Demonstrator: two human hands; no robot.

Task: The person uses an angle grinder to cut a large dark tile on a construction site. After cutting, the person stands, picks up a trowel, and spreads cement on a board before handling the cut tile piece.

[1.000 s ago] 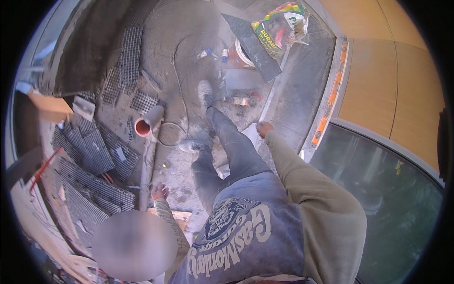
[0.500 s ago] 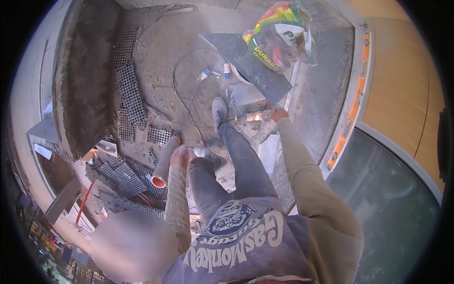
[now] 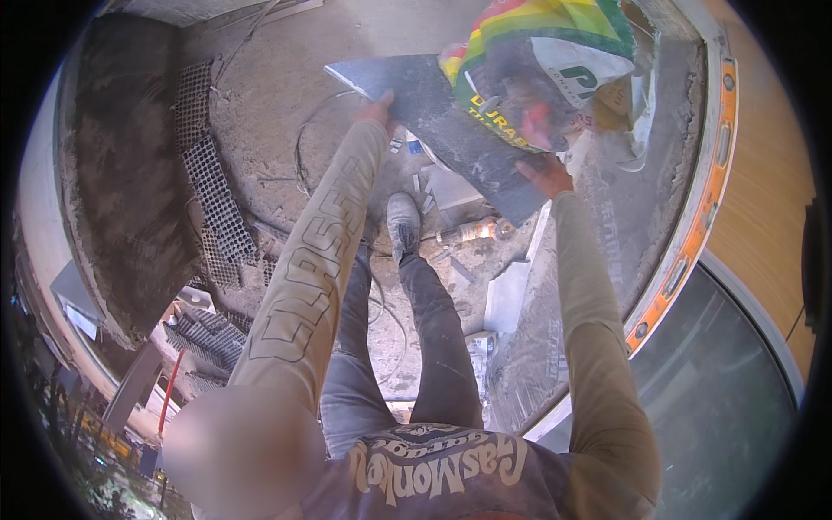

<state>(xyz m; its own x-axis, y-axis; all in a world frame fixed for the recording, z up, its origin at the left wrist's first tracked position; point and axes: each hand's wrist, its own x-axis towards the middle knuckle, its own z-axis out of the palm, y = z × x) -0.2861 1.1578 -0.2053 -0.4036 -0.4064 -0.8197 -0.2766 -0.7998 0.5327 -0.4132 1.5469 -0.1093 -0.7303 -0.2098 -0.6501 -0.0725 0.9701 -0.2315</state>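
Note:
A dark grey tile slab (image 3: 464, 143) lies slantwise in front of me, with dust on its face. My left hand (image 3: 378, 111) is closed on the slab's left part, at its near edge. Farther right, my right hand (image 3: 548, 177) grips the same slab near its right end, fingers over the top face. A crumpled white, green and yellow plastic bag (image 3: 598, 52) lies against the slab's far side and partly overlaps it. Nearer to me, an orange and grey power tool, apparently a grinder (image 3: 477, 230), rests on the floor.
Black perforated plastic sheets (image 3: 221, 195) lie along the rough wall block (image 3: 121, 173) at left. An orange spirit level (image 3: 715, 165) stands along the right edge. Tile offcuts (image 3: 507, 295) and a cable (image 3: 302, 156) lie around my shoe (image 3: 402, 221).
My right hand has left the grinder and moved up onto the slab. My left hand has reached forward from beside my leg to the slab's left part. The view has shifted.

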